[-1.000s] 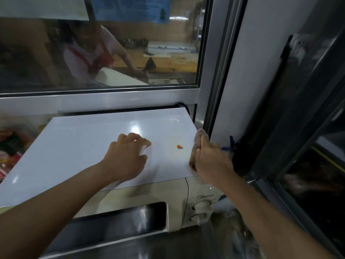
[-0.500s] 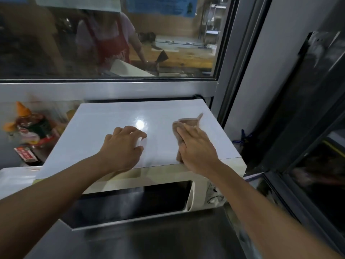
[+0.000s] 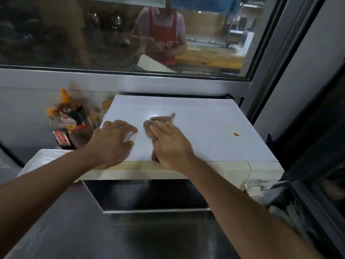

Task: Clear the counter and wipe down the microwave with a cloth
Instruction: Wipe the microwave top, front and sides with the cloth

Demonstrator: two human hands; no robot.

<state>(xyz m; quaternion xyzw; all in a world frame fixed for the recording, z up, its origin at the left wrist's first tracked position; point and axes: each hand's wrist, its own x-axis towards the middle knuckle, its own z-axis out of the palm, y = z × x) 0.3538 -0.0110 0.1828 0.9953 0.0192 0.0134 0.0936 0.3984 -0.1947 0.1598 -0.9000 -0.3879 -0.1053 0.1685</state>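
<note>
The brownish cloth (image 3: 158, 126) lies bunched on the white top of the microwave (image 3: 205, 131), pinned under the right hand (image 3: 171, 144), whose fingers lie nearly straight and press down on it rather than curl round it. Just to its left the left hand (image 3: 113, 141) rests on the same top with fingers loosely bent, holding nothing. Beyond the left hand, sauce bottles (image 3: 72, 116) crowd the microwave's side, so a wide leftward sweep could, I judge, topple them.
</note>
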